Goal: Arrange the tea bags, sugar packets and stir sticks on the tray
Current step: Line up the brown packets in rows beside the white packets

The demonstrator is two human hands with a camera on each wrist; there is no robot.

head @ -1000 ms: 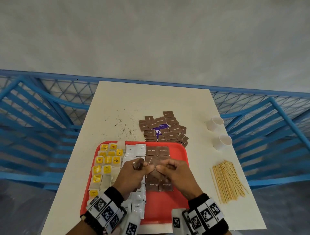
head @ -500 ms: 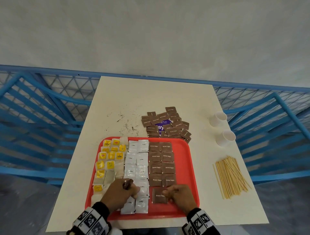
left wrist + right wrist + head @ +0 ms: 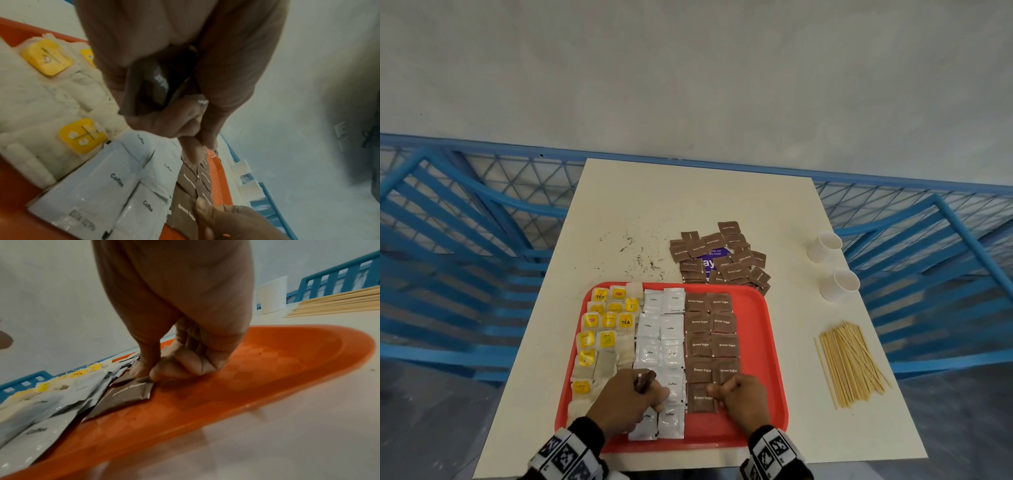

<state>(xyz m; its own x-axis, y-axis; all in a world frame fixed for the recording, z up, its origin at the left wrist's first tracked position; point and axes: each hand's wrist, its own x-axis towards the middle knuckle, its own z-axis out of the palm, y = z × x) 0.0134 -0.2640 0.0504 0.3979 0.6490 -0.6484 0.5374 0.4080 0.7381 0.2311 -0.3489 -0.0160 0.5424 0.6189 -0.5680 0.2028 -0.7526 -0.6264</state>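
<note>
Two white paper cups (image 3: 824, 246) (image 3: 839, 285) on cream table (image 3: 688, 198); dark crumbs (image 3: 640, 257); blue railing (image 3: 465, 219) behind.

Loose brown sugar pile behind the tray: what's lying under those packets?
Under the loose brown sugar pile a purple printed card shows through, white lettering partly readable. The packets cover most of it, so its full text and outline cannot be seen. It rests on the table.

Inventory, head view:
- One red tray (image 3: 758, 342), lower centre.
- Two white cups (image 3: 825, 245), at right.
- Nine brown sugar packets (image 3: 698, 322) are counted on the tray.
- At least nine white coffee sachets (image 3: 649, 325).
- About twelve yellow-tagged tea bags (image 3: 591, 321).
- The loose packet pile (image 3: 734, 270) and stir sticks (image 3: 849, 366) overlap too much to be counted.
</note>
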